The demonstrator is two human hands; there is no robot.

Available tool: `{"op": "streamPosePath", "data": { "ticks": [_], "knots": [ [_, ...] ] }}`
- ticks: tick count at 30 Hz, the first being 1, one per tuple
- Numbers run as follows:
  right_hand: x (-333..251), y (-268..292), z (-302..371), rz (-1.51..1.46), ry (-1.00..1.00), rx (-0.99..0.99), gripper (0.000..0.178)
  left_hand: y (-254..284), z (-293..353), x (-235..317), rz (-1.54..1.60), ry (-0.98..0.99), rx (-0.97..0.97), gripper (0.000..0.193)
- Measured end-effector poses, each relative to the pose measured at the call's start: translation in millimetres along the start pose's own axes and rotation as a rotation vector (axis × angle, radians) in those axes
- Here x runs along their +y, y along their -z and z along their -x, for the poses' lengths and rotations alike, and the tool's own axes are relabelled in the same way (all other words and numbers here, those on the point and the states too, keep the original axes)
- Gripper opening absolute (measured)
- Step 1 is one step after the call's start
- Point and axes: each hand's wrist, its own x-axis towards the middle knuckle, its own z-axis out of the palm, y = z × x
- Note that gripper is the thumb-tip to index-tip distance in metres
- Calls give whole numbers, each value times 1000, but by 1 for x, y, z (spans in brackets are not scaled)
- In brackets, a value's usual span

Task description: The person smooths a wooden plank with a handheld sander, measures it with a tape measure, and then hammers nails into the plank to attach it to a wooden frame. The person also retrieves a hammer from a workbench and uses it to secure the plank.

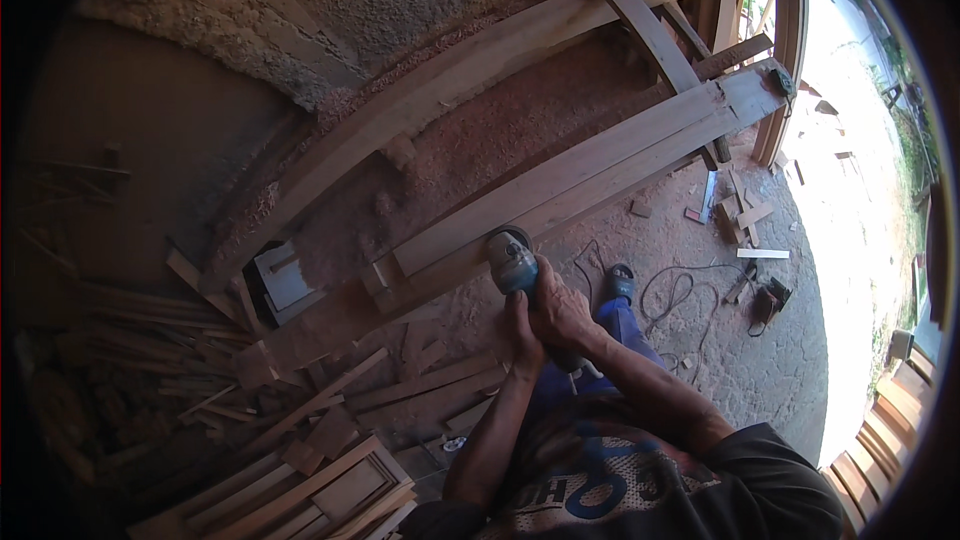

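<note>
Both my hands are wrapped round a teal angle grinder [513, 267]. My left hand [522, 332] is closed on the near side of its body, and my right hand [560, 308] is closed just to the right of it. The grinder's dark disc [512, 235] lies at the near edge of a long wooden plank [580, 178]; whether it touches the wood I cannot tell. This plank rests lengthwise on a thick timber beam [437, 280], with a small wood block [380, 278] near its left end.
A second long beam [480, 30] lies along the rough wall, crossed at the right by a curved board [640, 20]. Offcuts [160, 330] pile up on the left. Panelled frames [350, 490] lie near me. A cable [680, 290] and another power tool [770, 302] are on the floor at right.
</note>
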Motion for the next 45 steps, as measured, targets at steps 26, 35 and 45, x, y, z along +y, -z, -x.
{"op": "streamPosePath", "data": {
  "ticks": [26,35,45],
  "knots": [
    [147,258,86,-390,-424,623,90,-130,-162,28,-2038,-643,-213,120],
    [174,278,115,-435,-413,792,70,-124,-186,68,-1849,-430,-627,117],
    [177,290,116,-465,-325,820,59,-134,-174,21,-2083,-584,-250,121]
  ]
}}
